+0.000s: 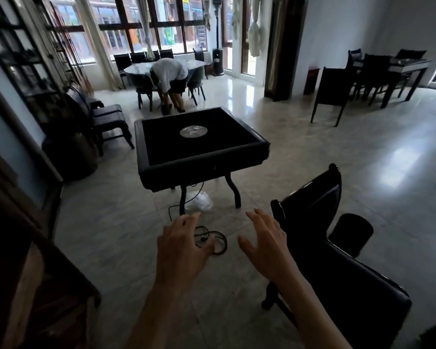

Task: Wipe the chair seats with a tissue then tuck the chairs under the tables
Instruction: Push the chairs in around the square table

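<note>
Chair (337,248) stands upright, backrest toward table (202,157), hands empty.

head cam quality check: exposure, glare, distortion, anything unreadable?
Head view: backlit by the windows, which blow out; the square table, near chair and left cabinet go near-black, detail lost. Glare patches on the floor at right. Wide-angle bending at the edges. Left hand and right hand fairly sharp, both empty.

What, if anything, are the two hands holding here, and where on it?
Nothing is held. The left hand and right hand hang open over the floor with spread fingers; no tissue shows, and the right hand is beside the dark chair, not gripping it.
</note>
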A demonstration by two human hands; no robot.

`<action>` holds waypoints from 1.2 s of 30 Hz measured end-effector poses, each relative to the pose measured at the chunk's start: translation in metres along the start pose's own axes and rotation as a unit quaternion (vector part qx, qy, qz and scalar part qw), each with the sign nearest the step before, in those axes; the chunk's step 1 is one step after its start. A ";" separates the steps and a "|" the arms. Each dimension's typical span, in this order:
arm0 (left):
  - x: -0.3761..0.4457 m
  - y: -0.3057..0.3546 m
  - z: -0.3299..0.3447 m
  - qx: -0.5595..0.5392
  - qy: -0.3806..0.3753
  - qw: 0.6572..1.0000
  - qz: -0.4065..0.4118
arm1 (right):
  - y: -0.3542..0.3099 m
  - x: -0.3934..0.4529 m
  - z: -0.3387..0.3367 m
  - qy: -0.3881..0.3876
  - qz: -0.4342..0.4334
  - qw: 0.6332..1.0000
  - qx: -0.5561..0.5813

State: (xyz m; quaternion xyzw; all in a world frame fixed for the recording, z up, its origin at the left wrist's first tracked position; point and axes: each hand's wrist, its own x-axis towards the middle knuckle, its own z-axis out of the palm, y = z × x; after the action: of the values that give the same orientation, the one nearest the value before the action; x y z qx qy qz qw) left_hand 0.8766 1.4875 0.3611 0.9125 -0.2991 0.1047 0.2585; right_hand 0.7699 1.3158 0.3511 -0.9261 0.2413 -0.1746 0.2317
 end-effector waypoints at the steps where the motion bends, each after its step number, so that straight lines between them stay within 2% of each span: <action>1: 0.013 -0.001 0.004 0.006 0.001 1.000 -0.002 | 0.002 0.015 0.002 0.001 0.000 1.000 -0.001; 13: 0.176 -0.038 0.066 -0.004 -0.003 1.000 -0.001 | 0.026 0.187 0.049 -0.010 -0.002 1.000 -0.003; 24: 0.390 -0.088 0.123 -0.019 -0.019 0.999 0.030 | 0.020 0.386 0.098 0.029 0.019 0.999 0.015; 36: 0.554 -0.060 0.205 -0.026 -0.050 0.994 0.091 | 0.089 0.529 0.101 0.073 0.095 0.993 0.017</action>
State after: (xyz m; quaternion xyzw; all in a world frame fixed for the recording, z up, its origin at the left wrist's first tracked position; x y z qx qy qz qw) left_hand 1.3627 1.1470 0.3550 0.8786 -0.3961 0.0741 0.2564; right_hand 1.2163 1.0017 0.3335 -0.8796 0.3411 -0.2232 0.2451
